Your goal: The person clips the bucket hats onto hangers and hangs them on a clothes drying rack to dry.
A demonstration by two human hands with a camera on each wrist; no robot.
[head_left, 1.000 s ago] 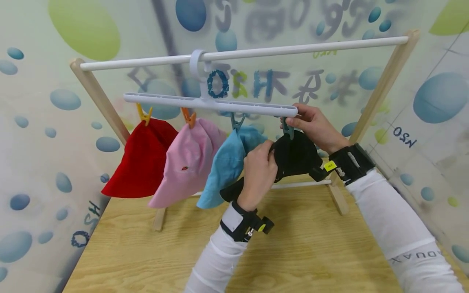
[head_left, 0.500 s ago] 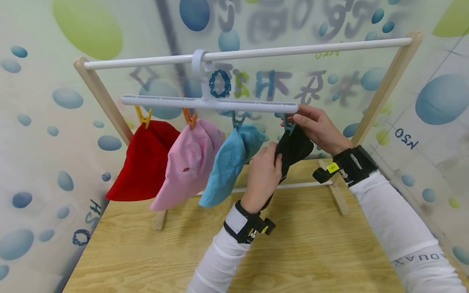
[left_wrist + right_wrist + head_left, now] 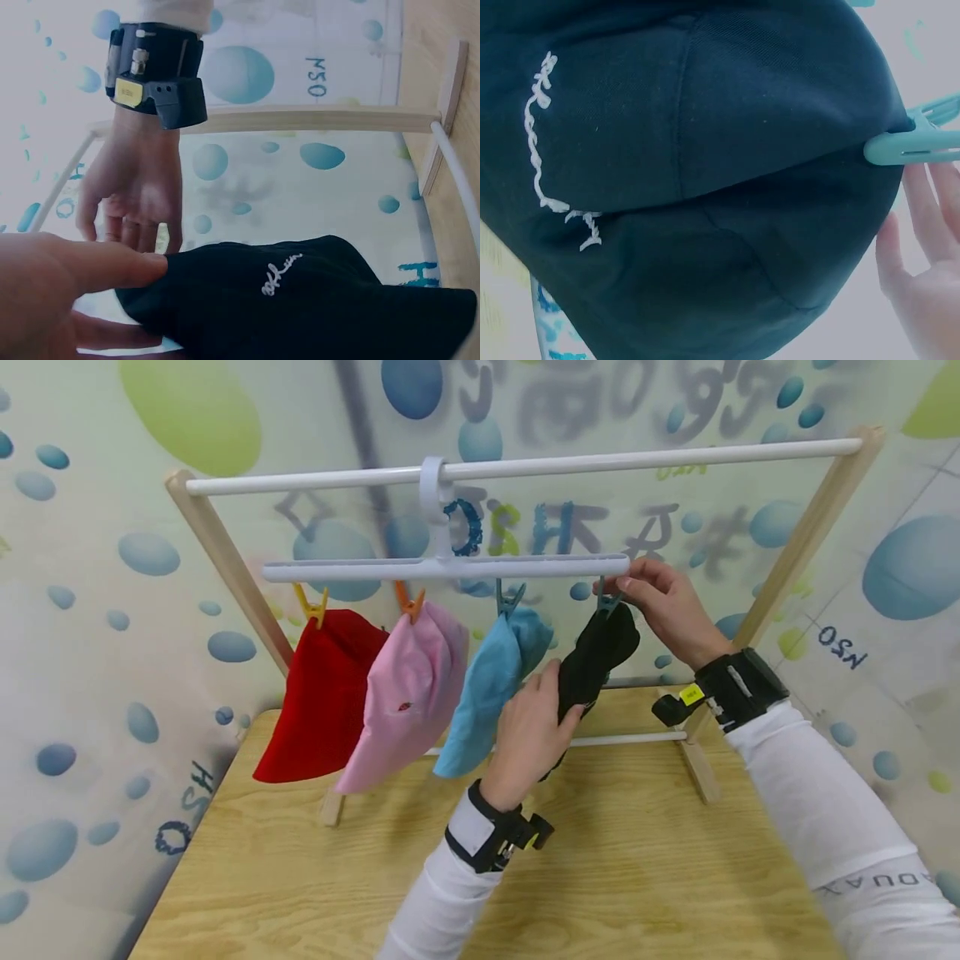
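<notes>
A black cap [image 3: 588, 656] with white stitched lettering hangs by its crown from a blue-green clothespin [image 3: 911, 146], at the right end of a white hanger [image 3: 525, 567]. My left hand [image 3: 528, 731] grips the cap from the left, its thumb [image 3: 120, 264] on the near side and fingers behind. Beside the clothespin is my right hand [image 3: 671, 610], fingers loosely bent around it near the hanger's end; whether they touch it is hard to tell. To the left hang a blue hat [image 3: 491, 681], a pink hat [image 3: 412, 685] and a red hat [image 3: 330, 693], each on its own clothespin.
The hanger hooks over the white rail [image 3: 637, 462] of a rack with wooden legs [image 3: 810, 527]. The rack stands on a wooden table [image 3: 600, 877], in front of a patterned wall [image 3: 67, 652]. A lower white bar [image 3: 637, 739] runs behind the cap.
The black cap has turned from broadside to a narrower, edge-on shape in the head view. My left hand has flattened along it. The right hand stays by the clothespin.
</notes>
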